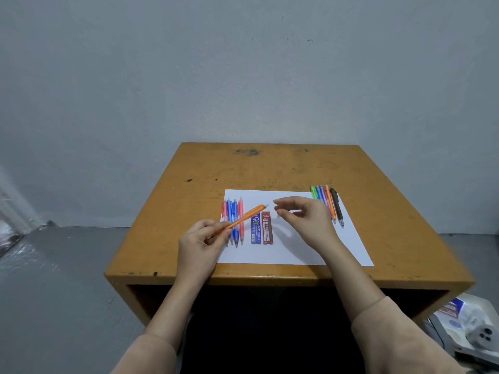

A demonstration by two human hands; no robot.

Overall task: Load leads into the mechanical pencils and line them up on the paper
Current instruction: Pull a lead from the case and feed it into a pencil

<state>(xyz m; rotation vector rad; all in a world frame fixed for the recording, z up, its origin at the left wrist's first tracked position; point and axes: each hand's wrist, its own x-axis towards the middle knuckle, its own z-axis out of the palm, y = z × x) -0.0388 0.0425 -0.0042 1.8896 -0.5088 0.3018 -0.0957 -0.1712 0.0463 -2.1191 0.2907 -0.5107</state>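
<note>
My left hand [201, 238] grips an orange mechanical pencil [244, 217] near its tip, and the pencil slants up to the right over the white paper [291, 249]. My right hand [302, 217] hovers just right of the pencil's top end, its thumb and forefinger close together; whether they pinch something is too small to tell. A row of pink and blue pencils [232, 222] lies at the paper's left. A blue lead case [255, 229] and a red lead case [267, 228] lie side by side in the middle. Several more coloured pencils [328, 203] lie at the paper's right.
The paper lies on a worn orange-brown wooden table [391, 211] against a grey wall. On the floor at the lower right sit white boxes and packets [467, 325]. Grey floor shows to the left of the table.
</note>
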